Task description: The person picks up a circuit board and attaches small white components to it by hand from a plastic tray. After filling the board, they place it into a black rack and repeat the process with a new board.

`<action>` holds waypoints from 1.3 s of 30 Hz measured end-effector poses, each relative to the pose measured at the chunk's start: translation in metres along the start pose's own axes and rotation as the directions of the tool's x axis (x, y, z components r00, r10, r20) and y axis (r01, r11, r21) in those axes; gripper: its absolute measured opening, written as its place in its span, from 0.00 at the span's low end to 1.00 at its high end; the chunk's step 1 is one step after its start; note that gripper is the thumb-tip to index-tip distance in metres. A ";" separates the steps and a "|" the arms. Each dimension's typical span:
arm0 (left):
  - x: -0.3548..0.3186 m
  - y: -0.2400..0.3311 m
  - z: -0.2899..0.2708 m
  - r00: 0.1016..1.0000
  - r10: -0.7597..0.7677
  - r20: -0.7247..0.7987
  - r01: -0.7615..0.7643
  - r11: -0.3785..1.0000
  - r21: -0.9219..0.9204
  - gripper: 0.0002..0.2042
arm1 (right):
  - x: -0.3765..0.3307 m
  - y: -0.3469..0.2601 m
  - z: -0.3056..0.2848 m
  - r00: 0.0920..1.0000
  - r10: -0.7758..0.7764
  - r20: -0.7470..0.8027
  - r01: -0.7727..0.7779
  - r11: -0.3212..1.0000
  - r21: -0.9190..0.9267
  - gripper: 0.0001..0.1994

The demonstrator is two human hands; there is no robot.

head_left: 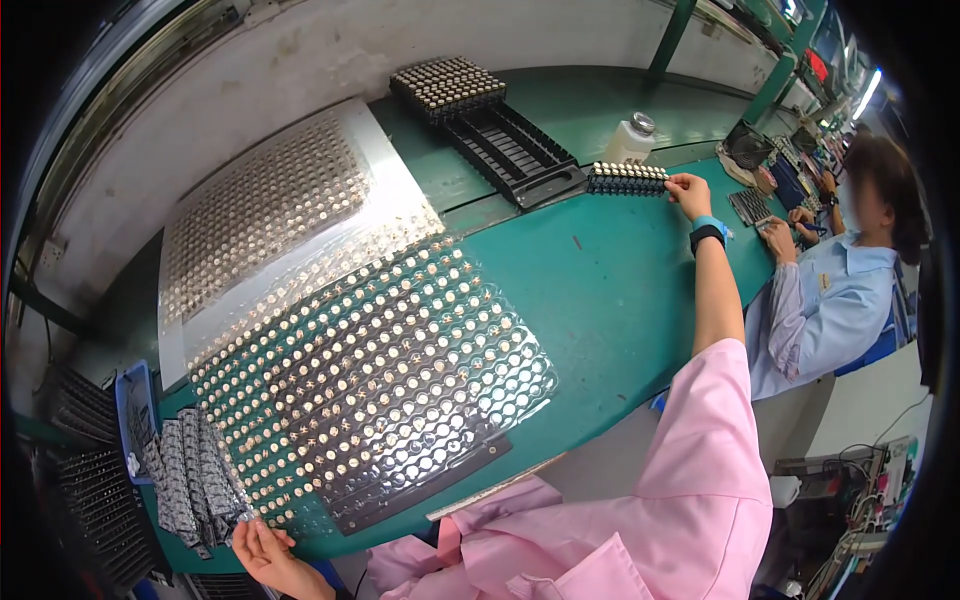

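Observation:
My right hand (688,195) reaches out to the far right and pinches the end of a black strip holder (628,181) topped with rows of round, pale metal parts. The holder is at the bench's far edge, beside the end of an open black rack (515,155). At the lower left, my left hand (268,560) has its fingers curled by the near corner of a clear blister tray (520,375) and the lower ends of patterned dark strips (190,470). Whatever its fingertips hold is too small to make out. Round metal parts fill the tray's pockets.
Another filled clear tray (270,215) lies on a white sheet (400,185) farther left. A filled black rack (448,85) and a white pump bottle (632,138) stand at the back. At right, a co-worker (830,300) handles a similar part holder. A blue bin (135,410) sits left.

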State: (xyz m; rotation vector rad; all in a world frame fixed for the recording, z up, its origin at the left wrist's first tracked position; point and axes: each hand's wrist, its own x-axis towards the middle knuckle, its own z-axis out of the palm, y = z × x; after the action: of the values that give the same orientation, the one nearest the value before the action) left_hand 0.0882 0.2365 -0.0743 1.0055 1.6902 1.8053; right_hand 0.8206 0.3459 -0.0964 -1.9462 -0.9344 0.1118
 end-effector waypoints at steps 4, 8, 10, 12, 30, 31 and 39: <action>0.002 -0.004 -0.005 1.000 0.003 0.011 -0.003 1.000 0.007 0.08 | 0.000 -0.001 0.003 0.999 -0.009 -0.032 0.009 1.000 0.012 0.06; 0.004 -0.007 -0.009 1.000 0.023 0.005 -0.023 1.000 -0.019 0.07 | 0.003 0.000 0.008 0.999 0.012 -0.043 -0.010 1.000 0.024 0.06; 0.004 -0.007 -0.011 1.000 0.016 -0.009 -0.016 1.000 -0.008 0.07 | 0.004 0.001 0.011 0.999 0.016 -0.037 -0.015 0.999 0.041 0.07; 0.005 -0.006 -0.012 1.000 0.000 -0.026 0.001 1.000 0.007 0.05 | 0.003 0.001 0.013 0.999 0.031 -0.035 -0.028 0.997 0.066 0.07; 0.008 -0.004 -0.020 0.997 0.001 -0.074 -0.005 0.999 -0.042 0.04 | 0.015 0.018 0.015 0.995 0.044 -0.084 -0.035 0.993 0.115 0.05; 0.009 -0.006 -0.021 0.998 0.004 -0.070 -0.008 0.999 -0.051 0.04 | 0.016 0.020 0.014 0.996 0.053 -0.079 -0.041 0.989 0.144 0.06; 0.008 -0.001 -0.025 0.997 0.013 -0.075 -0.018 0.998 -0.061 0.04 | 0.024 0.031 0.030 0.995 0.096 -0.038 -0.087 0.978 0.189 0.09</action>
State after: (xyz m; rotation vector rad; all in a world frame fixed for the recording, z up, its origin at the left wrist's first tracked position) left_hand 0.0631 0.2268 -0.0733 0.9385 1.6634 1.9152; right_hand 0.8420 0.3746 -0.1310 -1.8093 -0.7752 0.1995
